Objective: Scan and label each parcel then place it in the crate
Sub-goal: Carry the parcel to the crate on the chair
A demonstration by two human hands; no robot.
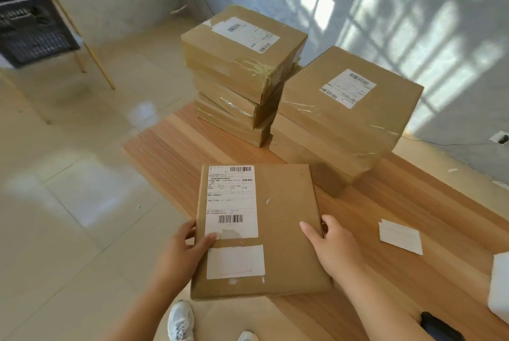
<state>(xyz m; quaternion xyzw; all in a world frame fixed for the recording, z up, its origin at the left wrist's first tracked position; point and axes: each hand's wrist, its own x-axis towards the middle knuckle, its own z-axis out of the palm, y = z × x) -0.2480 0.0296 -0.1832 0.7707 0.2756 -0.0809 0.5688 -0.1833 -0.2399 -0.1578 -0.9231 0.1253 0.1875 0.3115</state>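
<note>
While the dark crate (pixel 30 29) sits on a thin-legged stand far off to the left, the left hand (pixel 187 247) grips the left edge of a flat brown parcel (pixel 281 230) at the wooden table's (pixel 170 147) near-left corner. Its thumb lies on top beside a printed shipping label (pixel 231 200) with two barcodes and Chinese print too small to read, a blank white sticker (pixel 235 260) just below. The right hand (pixel 330 247) clasps the parcel's right edge, thumb flat on the cardboard, fingers curled over the side.

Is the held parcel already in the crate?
No, left hand and right hand grip the parcel over the table edge; the crate sits far left.
</note>
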